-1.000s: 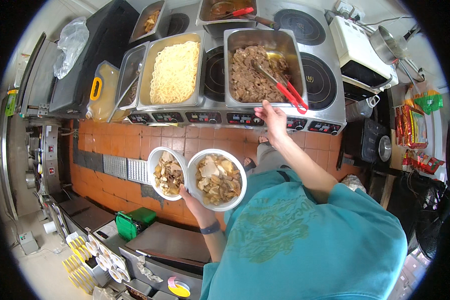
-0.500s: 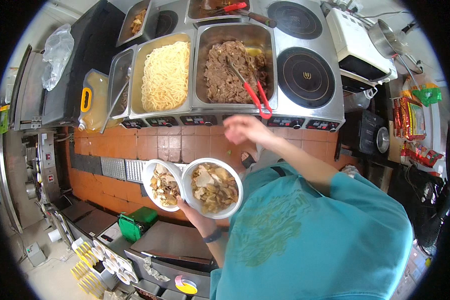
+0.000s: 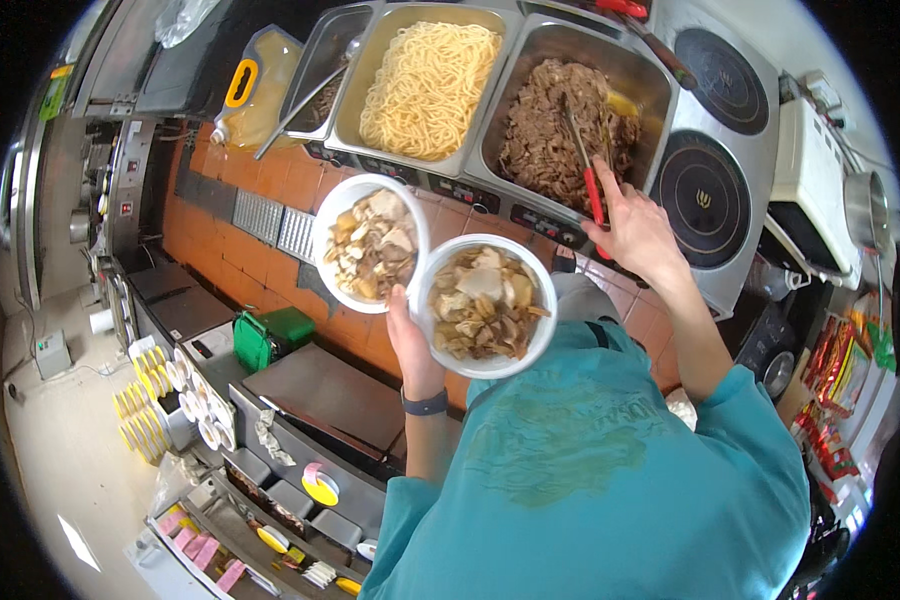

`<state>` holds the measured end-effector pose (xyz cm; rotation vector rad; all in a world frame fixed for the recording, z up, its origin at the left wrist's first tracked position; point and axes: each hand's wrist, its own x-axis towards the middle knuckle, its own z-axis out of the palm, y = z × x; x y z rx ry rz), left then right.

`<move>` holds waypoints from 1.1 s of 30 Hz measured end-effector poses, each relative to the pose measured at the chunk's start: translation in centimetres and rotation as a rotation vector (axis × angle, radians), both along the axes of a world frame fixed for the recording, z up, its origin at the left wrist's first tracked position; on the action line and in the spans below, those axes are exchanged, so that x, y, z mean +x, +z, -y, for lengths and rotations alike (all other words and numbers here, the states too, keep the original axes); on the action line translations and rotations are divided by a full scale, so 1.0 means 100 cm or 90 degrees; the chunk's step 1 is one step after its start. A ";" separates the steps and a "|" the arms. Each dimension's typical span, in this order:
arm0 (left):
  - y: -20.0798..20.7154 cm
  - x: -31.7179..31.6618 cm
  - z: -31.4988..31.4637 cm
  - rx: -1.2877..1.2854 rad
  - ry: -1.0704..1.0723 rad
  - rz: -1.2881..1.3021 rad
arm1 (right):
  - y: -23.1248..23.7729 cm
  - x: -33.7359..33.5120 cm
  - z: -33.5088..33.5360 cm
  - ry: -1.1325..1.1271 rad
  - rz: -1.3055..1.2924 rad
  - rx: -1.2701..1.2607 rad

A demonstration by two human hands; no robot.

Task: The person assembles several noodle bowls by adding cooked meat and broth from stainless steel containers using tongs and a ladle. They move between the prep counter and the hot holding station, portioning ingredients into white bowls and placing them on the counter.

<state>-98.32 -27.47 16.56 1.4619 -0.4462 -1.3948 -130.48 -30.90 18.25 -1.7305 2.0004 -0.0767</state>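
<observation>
From where I stand, I see a person in a teal shirt (image 3: 590, 470), who works beside a row of metal trays. The left hand (image 3: 413, 350) carries 2 white bowls side by side: its thumb pinches at the place where the 2 rims meet, while the other fingers are hidden below, so I cannot tell how they are placed. The left bowl (image 3: 328, 250) and the right bowl (image 3: 485, 369) each contain pale and brown pieces of food. They are held in the air above the orange tiled floor (image 3: 230, 280), in front of the trays. On the left wrist there is a dark band (image 3: 425, 403).

The right hand (image 3: 635, 235) is at the red handles of the tongs (image 3: 583, 160), with the forefinger stretched along and the thumb lower down. I cannot tell if these fingers are pressed together on them. The tongs lie tilted in the meat tray (image 3: 654, 100), their metal ends among the brown sliced meat (image 3: 540, 130).

Just left of it stands a tray with pale noodles (image 3: 430, 90), then a narrower tray with a ladle (image 3: 300, 112) leaning out. To the right are 2 round black hobs.
</observation>
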 end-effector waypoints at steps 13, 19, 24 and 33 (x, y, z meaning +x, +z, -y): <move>-0.009 -0.018 0.073 -0.020 -0.221 0.003 | 0.038 -0.054 0.046 -0.084 -0.208 0.122; -0.025 -0.005 0.102 -0.041 -0.294 -0.075 | 0.060 -0.013 0.002 -0.040 -0.190 -0.037; -0.024 -0.005 0.113 -0.057 -0.299 -0.072 | 0.029 0.020 0.031 0.009 -0.243 0.059; -0.032 0.004 0.129 -0.069 -0.362 -0.103 | 0.006 0.009 0.018 -0.062 -0.131 0.021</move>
